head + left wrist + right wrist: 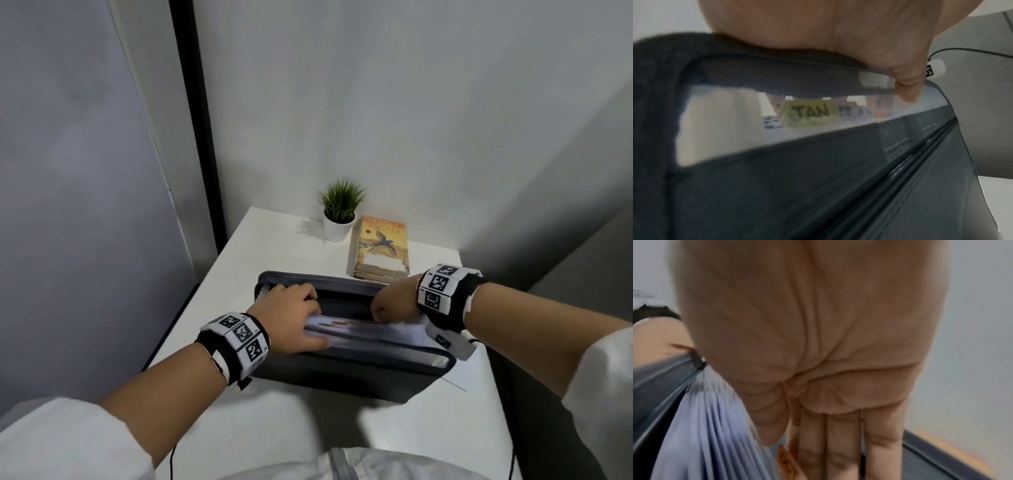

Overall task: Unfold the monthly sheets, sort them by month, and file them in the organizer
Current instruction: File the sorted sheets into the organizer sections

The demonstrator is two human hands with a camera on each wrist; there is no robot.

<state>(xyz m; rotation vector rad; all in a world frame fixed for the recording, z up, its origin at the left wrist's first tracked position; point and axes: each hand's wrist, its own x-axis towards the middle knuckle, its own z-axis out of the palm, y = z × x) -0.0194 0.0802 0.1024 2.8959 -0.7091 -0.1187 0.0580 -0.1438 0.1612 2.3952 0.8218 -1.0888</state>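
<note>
- Head view: the dark organizer lies open on the white table. The left hand curls over its near-left edge, thumb on the pale sheets in the pockets. The right hand reaches into the opening to the right. Beyond it lie a book and a potted plant.
- Left wrist view: under the palm, the organizer's cloth rim is gripped; below it, a yellow tab reads "JAN".
- Right wrist view: fingers straight and together, pushed down among fanned dividers, clasping nothing.
</note>
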